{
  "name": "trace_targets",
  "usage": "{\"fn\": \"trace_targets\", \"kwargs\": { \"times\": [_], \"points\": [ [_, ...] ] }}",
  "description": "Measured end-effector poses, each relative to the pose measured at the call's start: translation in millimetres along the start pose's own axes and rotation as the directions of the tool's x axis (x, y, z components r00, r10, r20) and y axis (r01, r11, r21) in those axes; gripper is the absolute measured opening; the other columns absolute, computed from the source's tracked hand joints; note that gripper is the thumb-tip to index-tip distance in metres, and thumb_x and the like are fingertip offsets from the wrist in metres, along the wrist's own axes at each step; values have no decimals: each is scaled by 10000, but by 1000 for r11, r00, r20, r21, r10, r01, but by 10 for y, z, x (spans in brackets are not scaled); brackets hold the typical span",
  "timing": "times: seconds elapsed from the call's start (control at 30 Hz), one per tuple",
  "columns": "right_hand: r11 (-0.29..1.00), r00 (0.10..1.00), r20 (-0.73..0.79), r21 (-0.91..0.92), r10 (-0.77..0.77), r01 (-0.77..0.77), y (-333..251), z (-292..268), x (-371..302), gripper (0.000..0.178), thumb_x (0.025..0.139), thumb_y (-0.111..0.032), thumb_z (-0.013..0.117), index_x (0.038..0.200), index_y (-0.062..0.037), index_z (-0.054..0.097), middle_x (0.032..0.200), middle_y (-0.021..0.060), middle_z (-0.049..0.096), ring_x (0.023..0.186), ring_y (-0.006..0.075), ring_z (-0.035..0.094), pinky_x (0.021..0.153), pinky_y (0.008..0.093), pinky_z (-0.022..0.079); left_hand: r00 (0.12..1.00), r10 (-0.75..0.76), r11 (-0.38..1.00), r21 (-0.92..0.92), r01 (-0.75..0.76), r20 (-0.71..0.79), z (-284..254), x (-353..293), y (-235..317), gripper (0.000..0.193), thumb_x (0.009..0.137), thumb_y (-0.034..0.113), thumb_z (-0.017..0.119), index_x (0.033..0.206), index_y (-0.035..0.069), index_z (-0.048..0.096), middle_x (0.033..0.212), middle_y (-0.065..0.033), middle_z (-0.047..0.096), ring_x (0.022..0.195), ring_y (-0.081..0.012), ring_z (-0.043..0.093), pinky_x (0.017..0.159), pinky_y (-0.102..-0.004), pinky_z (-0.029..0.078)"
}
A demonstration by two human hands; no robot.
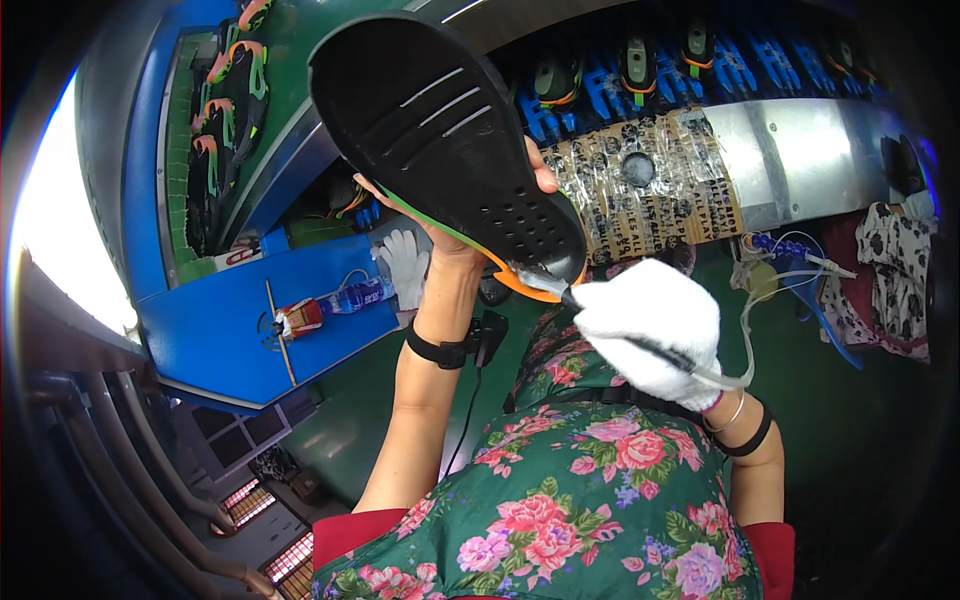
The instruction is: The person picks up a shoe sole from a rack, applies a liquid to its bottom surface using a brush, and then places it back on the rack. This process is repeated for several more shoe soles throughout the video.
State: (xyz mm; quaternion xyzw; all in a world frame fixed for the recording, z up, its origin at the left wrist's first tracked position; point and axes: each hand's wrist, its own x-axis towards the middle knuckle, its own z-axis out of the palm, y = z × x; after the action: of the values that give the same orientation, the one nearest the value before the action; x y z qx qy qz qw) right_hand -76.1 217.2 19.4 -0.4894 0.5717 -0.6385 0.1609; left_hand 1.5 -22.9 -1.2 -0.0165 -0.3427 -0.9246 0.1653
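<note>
My bare left hand [450, 238] grips a shoe [440, 120] from beneath, thumb and fingers curled around its sides. The shoe's broad black face is turned up, with three pale slits toward the wide end and several small holes toward the narrow end. Green and orange trim shows along its edge. In a white knitted glove, my right hand [650, 315] is closed around a dark-handled brush [569, 298]. The brush's pale, wet-looking bristles touch the orange edge at the shoe's narrow end. A clear tube [746, 345] runs from the back of the brush.
Shoes on blue racks [735, 68] line the far side, behind a metal ledge [795, 150] partly covered in taped cardboard [650, 205]. At left, a blue table [215, 325] bears a bottle [358, 296] and a white glove [404, 268]. Patterned cloth [890, 260] hangs at right.
</note>
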Motion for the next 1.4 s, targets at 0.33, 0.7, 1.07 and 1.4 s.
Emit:
{"fn": "trace_targets", "kwargs": {
  "times": [0.33,0.7,1.07,1.4],
  "points": [
    [992,991,76,-57,-112,116,-95,52,-6,351,715,-19,832,1051,-116,800,1027,86,783,866,249,736,739,348,579,968,-21,999,-42,11,-250,60,-12,-100,1360,619,1098,213,1367,1,511,1016,-235,672,863,-368,692,762,-480,580],
    [1000,1000,-18,14,23,-23,-111,-7,-33,295,754,-25,830,1037,-100,795,1011,102,783,833,260,732,723,357,580,990,-37,999,-43,31,-135,92,25,-168,1229,695,1034,347,1343,4,515,1072,-247,655,899,-375,702,716,-472,624],
    [985,994,-86,-154,63,-76,-50,-73,-94,208,745,26,822,923,-69,772,941,113,772,797,242,725,704,341,571,998,-40,999,10,40,-51,84,-10,-130,1070,738,919,574,1287,1,581,1083,-204,651,951,-355,671,765,-438,603],
    [953,972,-125,257,199,-162,49,-104,-79,198,772,-3,818,958,-65,791,955,118,781,813,251,731,719,338,575,997,-69,995,65,71,-35,113,27,-103,805,879,739,629,1237,18,594,1047,-184,642,892,-318,650,800,-408,534]
  ]
}}
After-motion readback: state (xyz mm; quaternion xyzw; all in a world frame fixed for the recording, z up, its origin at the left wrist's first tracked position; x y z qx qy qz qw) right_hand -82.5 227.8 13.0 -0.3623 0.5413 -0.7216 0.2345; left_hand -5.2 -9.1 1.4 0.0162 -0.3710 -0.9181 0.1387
